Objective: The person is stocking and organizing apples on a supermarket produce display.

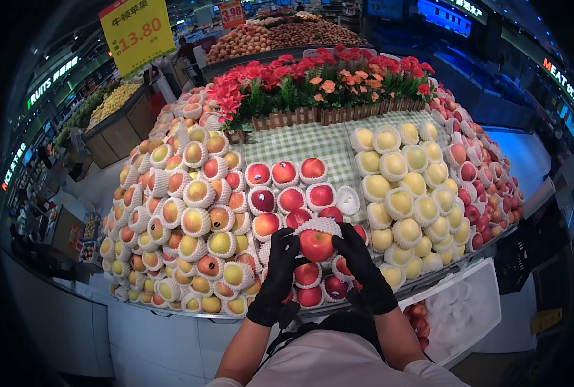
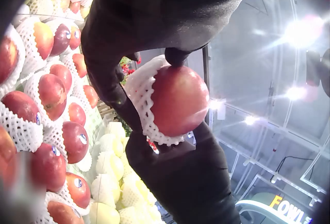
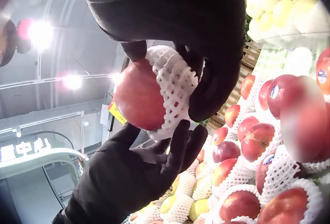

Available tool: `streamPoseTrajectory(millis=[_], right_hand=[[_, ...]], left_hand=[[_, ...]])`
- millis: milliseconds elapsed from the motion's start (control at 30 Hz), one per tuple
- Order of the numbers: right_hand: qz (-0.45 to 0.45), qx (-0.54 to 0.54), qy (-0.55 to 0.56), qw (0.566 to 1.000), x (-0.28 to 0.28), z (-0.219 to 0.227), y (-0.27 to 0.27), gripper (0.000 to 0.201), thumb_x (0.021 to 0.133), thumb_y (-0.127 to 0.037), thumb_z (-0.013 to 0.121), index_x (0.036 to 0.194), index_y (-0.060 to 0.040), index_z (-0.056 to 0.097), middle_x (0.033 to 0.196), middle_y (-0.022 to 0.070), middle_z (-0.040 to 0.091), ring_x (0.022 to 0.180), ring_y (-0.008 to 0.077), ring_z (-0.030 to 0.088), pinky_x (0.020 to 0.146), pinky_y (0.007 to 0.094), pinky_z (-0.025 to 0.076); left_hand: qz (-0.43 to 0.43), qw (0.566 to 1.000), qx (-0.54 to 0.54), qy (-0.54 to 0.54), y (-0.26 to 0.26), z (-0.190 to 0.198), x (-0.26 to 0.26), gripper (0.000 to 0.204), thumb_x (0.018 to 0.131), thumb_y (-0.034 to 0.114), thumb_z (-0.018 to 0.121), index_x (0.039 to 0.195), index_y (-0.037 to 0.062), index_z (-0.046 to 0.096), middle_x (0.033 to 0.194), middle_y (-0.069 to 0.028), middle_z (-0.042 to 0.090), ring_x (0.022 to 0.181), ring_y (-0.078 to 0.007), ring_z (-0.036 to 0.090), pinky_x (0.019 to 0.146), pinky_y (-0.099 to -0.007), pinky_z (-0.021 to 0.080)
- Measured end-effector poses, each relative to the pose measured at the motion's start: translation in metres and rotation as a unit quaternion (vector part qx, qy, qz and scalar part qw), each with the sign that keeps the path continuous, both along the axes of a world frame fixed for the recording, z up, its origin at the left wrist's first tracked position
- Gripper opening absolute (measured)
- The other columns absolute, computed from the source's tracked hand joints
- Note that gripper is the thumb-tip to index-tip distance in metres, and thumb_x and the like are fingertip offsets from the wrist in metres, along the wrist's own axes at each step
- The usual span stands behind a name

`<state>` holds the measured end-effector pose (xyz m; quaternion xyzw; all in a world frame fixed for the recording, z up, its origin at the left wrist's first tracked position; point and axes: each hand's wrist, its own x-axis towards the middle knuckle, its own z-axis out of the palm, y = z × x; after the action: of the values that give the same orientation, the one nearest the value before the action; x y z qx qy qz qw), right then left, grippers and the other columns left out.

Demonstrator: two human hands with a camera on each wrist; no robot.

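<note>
Through my remote feed I see both hands in black gloves, curled round one red apple (image 1: 316,246). The left hand (image 1: 280,261) pinches it, thumb against the bare skin and fingers bent behind; the right hand (image 1: 358,258) grips the opposite side in much the same way, so I read neither as spread wide. The apple sits between them, raised over netted red apples (image 1: 291,198), and a white foam net (image 1: 319,224) wraps its far part.

Those red apples stand in rows just beyond the held apple, with more below it on the near side. A lone foam cup (image 1: 347,200) lies just beyond it, a little to the right. Left of the apple I have a broad slope of netted yellow-and-red apples (image 1: 197,191); right of it, netted pale yellow fruit (image 1: 400,201). Beyond the apple I see a green-and-white checked cloth (image 1: 300,143), and farther off red and orange flowers (image 1: 327,86) in a wooden planter (image 1: 351,115). Well beyond the apple, to its left, hangs a yellow price sign (image 1: 138,35) reading 13.80. To its right, nearer the person (image 1: 326,361), a white box (image 1: 495,293) holds red fruit (image 1: 418,319)
</note>
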<state>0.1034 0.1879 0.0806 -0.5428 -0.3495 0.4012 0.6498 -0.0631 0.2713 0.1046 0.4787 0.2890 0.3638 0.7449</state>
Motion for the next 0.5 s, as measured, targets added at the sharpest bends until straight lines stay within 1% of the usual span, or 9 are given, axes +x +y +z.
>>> streamPoseTrajectory(millis=[67, 167, 267, 367, 400, 500], right_hand=[[-0.008, -0.001, 0.002, 1.0, 0.0, -0.014, 0.005, 0.053, 0.097, -0.03, 0.059, 0.138, -0.0014, 0.043, 0.125, 0.0091, 0.055, 0.108, 0.0164, 0.055, 0.09, 0.0316, 0.047], [-0.04, 0.013, -0.001, 0.999, -0.008, -0.01, 0.008, 0.051, 0.098, -0.034, 0.057, 0.135, -0.0008, 0.045, 0.121, 0.0101, 0.055, 0.103, 0.0163, 0.056, 0.084, 0.031, 0.049], [-0.064, -0.019, 0.01, 0.998, -0.009, -0.004, 0.009, 0.05, 0.099, -0.036, 0.055, 0.134, -0.0008, 0.045, 0.118, 0.0105, 0.056, 0.103, 0.0162, 0.056, 0.078, 0.0296, 0.051], [-0.058, -0.005, 0.017, 0.998, -0.006, -0.011, 0.012, 0.047, 0.1, -0.038, 0.052, 0.131, -0.0023, 0.047, 0.116, 0.0096, 0.057, 0.098, 0.016, 0.058, 0.072, 0.03, 0.052], [-0.042, -0.006, 0.043, 0.998, -0.006, -0.011, 0.011, 0.046, 0.1, -0.038, 0.051, 0.13, -0.0028, 0.048, 0.116, 0.0094, 0.057, 0.097, 0.0162, 0.059, 0.072, 0.0306, 0.052], [0.007, -0.009, 0.114, 0.993, -0.005, -0.011, 0.007, 0.044, 0.101, -0.039, 0.049, 0.127, -0.004, 0.05, 0.115, 0.0086, 0.057, 0.092, 0.0168, 0.061, 0.07, 0.0315, 0.053]], left_hand=[[0.038, 0.999, 0.008, 0.034, 0.004, -0.015, 0.001, 0.036, 0.097, 0.02, 0.057, 0.129, 0.0072, 0.046, 0.122, -0.0056, 0.049, 0.112, -0.0183, 0.056, 0.087, -0.0364, 0.055], [0.045, 0.999, 0.023, 0.004, 0.003, -0.028, 0.003, 0.036, 0.095, 0.015, 0.06, 0.128, 0.0076, 0.046, 0.123, -0.0093, 0.051, 0.105, -0.0178, 0.058, 0.082, -0.0326, 0.056], [0.036, 0.998, 0.021, -0.047, -0.004, -0.021, 0.004, 0.041, 0.093, 0.008, 0.062, 0.13, 0.0063, 0.045, 0.126, -0.0095, 0.05, 0.109, -0.0185, 0.056, 0.082, -0.0308, 0.055], [0.062, 0.985, 0.157, 0.042, -0.008, -0.02, 0.01, 0.062, 0.081, 0.005, 0.074, 0.135, 0.0059, 0.042, 0.131, -0.0088, 0.048, 0.115, -0.0196, 0.053, 0.083, -0.0308, 0.054], [0.07, 0.974, 0.202, 0.071, -0.008, -0.019, 0.01, 0.07, 0.078, 0.003, 0.078, 0.136, 0.0057, 0.041, 0.132, -0.0086, 0.048, 0.117, -0.02, 0.051, 0.084, -0.0309, 0.053], [0.066, 0.976, 0.19, 0.085, -0.007, -0.014, 0.008, 0.076, 0.075, 0.004, 0.081, 0.138, 0.0064, 0.039, 0.135, -0.009, 0.046, 0.114, -0.0199, 0.053, 0.081, -0.029, 0.054]])
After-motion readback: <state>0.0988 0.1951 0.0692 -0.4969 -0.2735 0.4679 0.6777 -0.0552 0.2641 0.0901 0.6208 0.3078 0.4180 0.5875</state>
